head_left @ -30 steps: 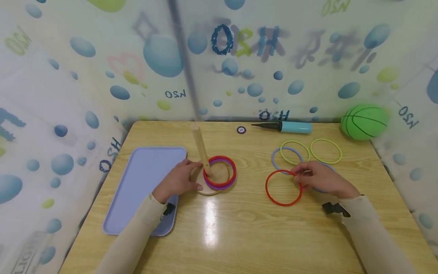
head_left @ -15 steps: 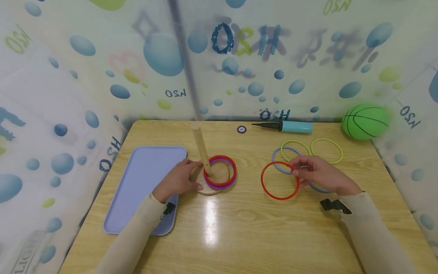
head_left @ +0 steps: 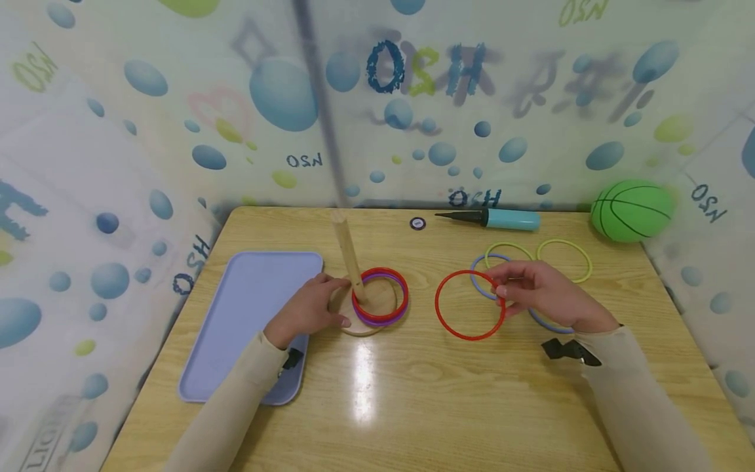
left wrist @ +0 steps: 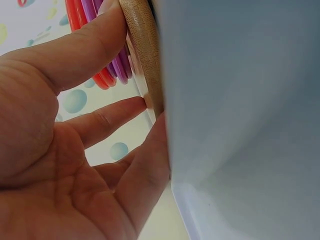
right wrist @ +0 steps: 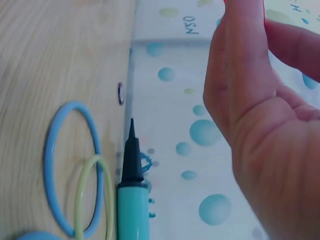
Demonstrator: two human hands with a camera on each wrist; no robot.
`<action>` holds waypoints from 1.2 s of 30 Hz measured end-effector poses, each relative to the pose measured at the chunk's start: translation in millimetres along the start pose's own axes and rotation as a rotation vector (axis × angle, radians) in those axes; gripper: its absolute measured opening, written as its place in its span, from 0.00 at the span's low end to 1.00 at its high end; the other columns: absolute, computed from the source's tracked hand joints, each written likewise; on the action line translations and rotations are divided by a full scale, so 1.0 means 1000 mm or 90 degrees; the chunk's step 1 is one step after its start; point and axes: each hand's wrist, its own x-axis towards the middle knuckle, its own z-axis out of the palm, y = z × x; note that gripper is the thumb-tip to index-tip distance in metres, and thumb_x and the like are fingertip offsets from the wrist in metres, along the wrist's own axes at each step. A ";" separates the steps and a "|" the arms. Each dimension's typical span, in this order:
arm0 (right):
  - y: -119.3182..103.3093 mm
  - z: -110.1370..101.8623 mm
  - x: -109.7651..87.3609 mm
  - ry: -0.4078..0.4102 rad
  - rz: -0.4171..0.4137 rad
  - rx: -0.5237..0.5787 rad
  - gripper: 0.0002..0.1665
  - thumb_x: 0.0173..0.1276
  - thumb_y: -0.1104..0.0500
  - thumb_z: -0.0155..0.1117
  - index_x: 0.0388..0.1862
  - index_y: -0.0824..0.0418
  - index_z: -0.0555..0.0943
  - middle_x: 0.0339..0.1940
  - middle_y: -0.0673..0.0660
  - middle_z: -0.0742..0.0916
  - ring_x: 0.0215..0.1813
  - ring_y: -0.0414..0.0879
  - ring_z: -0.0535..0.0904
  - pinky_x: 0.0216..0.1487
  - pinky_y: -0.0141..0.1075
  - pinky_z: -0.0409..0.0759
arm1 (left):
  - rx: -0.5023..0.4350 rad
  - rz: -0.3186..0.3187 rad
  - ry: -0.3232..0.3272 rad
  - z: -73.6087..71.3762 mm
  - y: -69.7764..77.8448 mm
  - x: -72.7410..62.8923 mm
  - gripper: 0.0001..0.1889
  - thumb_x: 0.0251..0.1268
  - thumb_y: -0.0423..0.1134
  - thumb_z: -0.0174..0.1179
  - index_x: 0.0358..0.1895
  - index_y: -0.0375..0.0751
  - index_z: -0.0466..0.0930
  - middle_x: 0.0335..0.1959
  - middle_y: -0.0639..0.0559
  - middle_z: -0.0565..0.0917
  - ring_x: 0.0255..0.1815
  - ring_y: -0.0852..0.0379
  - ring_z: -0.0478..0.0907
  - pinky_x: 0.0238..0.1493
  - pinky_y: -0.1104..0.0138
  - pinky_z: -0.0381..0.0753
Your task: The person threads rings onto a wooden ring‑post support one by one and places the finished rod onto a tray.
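Note:
My left hand point(head_left: 307, 307) spreads thumb and fingers along the left edge of a round wooden base point(head_left: 382, 300), touching its rim in the left wrist view. From that base a wooden post point(head_left: 348, 257) rises, with red rings point(head_left: 382, 269) and purple rings point(head_left: 383, 323) stacked around it. Between thumb and fingertips my right hand point(head_left: 539, 295) pinches a separate red ring point(head_left: 437, 303), raised to the right of the post. Below and behind the right hand lie a blue ring point(head_left: 472, 280), a yellow ring point(head_left: 590, 267) and other loose rings.
A lavender tray point(head_left: 253, 288) lies left of the base, under my left forearm. At the back edge of the wooden table point(head_left: 413, 406) are a small dark disc point(head_left: 417, 223) and a blue-and-black hand pump point(head_left: 512, 219). A green basketball point(head_left: 631, 211) sits in the far right corner.
My right hand has lifted the red ring from beside the loose rings and carried it left and slightly up in view. My left hand stays at the base.

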 end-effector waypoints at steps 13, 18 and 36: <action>-0.027 0.014 0.003 0.066 -0.073 0.020 0.23 0.79 0.58 0.66 0.70 0.62 0.81 0.49 0.50 0.90 0.49 0.51 0.90 0.46 0.45 0.91 | -0.004 -0.005 -0.002 -0.001 0.001 -0.002 0.43 0.58 0.50 0.80 0.75 0.41 0.74 0.65 0.38 0.79 0.66 0.39 0.76 0.66 0.46 0.77; -0.038 0.022 0.005 0.097 -0.107 0.046 0.22 0.78 0.59 0.67 0.68 0.61 0.82 0.47 0.54 0.91 0.47 0.51 0.90 0.45 0.44 0.91 | -0.005 -0.007 -0.004 0.000 0.000 -0.001 0.42 0.59 0.50 0.80 0.76 0.41 0.74 0.65 0.38 0.79 0.65 0.40 0.76 0.65 0.46 0.77; -0.090 0.057 0.027 0.091 -0.273 0.167 0.20 0.78 0.70 0.63 0.66 0.65 0.83 0.46 0.57 0.89 0.43 0.50 0.89 0.43 0.47 0.91 | -0.005 -0.012 -0.004 0.001 -0.001 0.000 0.43 0.59 0.50 0.80 0.76 0.41 0.74 0.66 0.38 0.78 0.65 0.40 0.76 0.66 0.46 0.77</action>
